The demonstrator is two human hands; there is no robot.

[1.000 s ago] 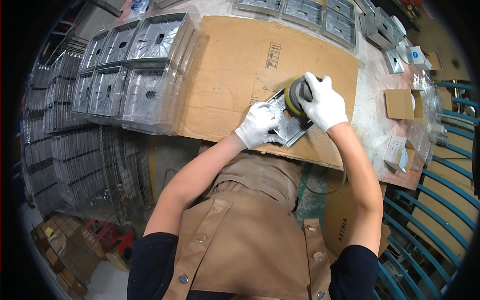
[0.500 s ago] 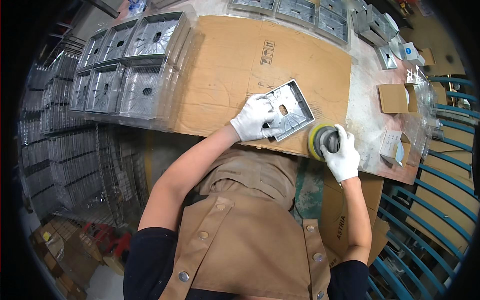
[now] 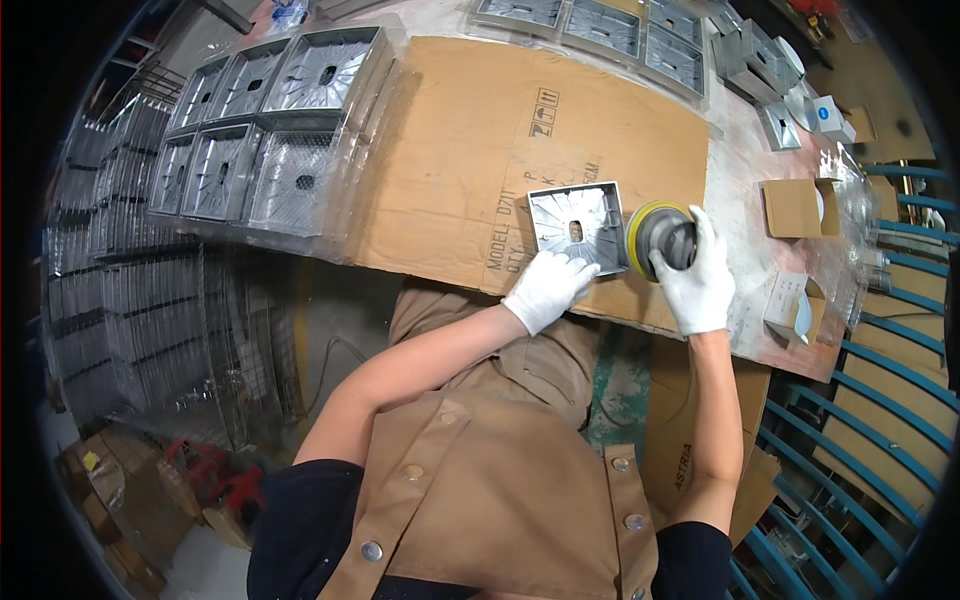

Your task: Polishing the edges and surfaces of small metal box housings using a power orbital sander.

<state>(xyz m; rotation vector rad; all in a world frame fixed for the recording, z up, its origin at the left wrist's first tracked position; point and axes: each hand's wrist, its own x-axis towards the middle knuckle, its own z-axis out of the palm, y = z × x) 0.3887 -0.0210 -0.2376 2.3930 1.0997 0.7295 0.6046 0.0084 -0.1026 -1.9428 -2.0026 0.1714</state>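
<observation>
A square, shallow silver metal housing [image 3: 556, 212] with a hole in its middle is over the cardboard sheet, its open, ribbed side facing me. My left hand [image 3: 546, 291], in a white glove, grips its near edge with closed fingers. To the right, my right hand [image 3: 704, 288], gloved too, is wrapped round a round grey disc sander [image 3: 678, 246] with a yellow rim. The sander stands on edge, its pad turned toward the housing's right wall. Whether pad and wall touch, I cannot tell.
Clear plastic trays [image 3: 345, 150] with similar housings are stacked at the left of the cardboard sheet [image 3: 440, 130]. More housings [image 3: 603, 28] lie along the far edge. Small open cardboard boxes [image 3: 790, 208] stand at the right, beyond them blue curved bars [image 3: 905, 365].
The housing has turned, so its edges run nearly square to me. My left hand has shifted from its left side to its near edge. The sander has moved slightly farther away and right.
</observation>
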